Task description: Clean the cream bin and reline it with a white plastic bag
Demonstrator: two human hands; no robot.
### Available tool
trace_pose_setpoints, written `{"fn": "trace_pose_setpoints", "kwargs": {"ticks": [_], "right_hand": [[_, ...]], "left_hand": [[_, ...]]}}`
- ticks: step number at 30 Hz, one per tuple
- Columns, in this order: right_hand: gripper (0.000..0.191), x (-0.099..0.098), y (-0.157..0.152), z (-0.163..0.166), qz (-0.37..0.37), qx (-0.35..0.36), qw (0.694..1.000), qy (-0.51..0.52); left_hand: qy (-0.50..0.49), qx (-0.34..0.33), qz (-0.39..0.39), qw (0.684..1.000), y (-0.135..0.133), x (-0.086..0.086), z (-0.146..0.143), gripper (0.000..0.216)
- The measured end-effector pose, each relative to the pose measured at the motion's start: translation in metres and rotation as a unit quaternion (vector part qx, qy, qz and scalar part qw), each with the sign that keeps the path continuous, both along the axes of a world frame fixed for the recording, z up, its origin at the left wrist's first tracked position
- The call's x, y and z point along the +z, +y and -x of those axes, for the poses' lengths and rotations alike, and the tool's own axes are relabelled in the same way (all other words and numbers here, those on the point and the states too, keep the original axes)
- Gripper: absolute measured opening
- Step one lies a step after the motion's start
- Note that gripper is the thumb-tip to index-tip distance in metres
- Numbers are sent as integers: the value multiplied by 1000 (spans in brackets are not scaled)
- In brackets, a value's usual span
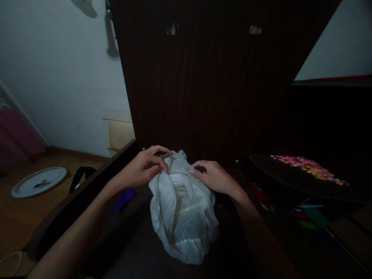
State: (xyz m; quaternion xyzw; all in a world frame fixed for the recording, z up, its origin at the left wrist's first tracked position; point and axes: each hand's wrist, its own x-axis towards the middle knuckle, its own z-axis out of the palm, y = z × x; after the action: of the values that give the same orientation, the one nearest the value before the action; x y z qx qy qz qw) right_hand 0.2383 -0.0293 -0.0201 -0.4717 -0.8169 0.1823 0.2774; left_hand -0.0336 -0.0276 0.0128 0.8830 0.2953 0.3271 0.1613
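A crumpled white plastic bag point(188, 217) lies on the dark wooden surface in front of me, its thin sheet bunched and folded. What is inside it, if anything, is hidden. My left hand point(148, 164) has its curled fingers and thumb on the bag's upper left edge, gripping a fold. On the upper right side, my right hand point(213, 176) holds the bag with thumb and bent fingers; some fingertips are hidden behind the film.
A dark wooden panel point(203, 85) rises behind the bag. To the right, a dark shelf point(279, 176) carries many small colourful pieces point(310, 169). A purple item point(124, 199) lies left of the bag. A raised dark edge point(87, 193) and a white plate-like disc point(39, 182) are further left.
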Motion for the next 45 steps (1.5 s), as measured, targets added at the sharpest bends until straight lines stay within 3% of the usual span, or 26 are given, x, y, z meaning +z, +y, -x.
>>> {"fn": "trace_pose_setpoints", "kwargs": {"ticks": [8,11,13,18,23,27,30,33,35,37,40,45], "right_hand": [[25,8,-13,-16,-16,-87,989,118],[28,5,-18,-28,-17,-106,987,118],[29,1,-23,-37,-10,-115,989,92],[26,-20,-34,-51,15,-122,992,7],[25,-50,-43,-45,44,-133,990,-12],[20,-69,-47,-33,47,-159,985,-48],[15,-75,-47,-27,58,-172,981,-61],[14,-74,-44,-28,26,-168,985,-12],[22,-69,-40,-30,1,-175,983,64],[35,-64,-37,-31,39,-174,972,153],[44,-58,-31,-27,135,-125,948,259],[36,-58,-15,-16,110,-134,931,321]], "left_hand": [[8,106,57,993,-8,-9,9,37],[10,96,53,994,-5,-20,15,16],[6,78,58,995,-4,-27,19,28],[-2,62,87,994,2,-50,20,47],[-49,126,142,981,12,-78,10,37],[-130,181,172,960,21,-98,-2,11],[-154,185,174,955,27,-109,-9,12],[-159,154,195,955,30,-111,-12,8],[-172,131,215,953,29,-109,-11,17],[-205,114,236,943,27,-105,-9,29],[-232,96,264,931,26,-99,-9,28],[-238,57,334,910,26,-100,-14,27]]}}
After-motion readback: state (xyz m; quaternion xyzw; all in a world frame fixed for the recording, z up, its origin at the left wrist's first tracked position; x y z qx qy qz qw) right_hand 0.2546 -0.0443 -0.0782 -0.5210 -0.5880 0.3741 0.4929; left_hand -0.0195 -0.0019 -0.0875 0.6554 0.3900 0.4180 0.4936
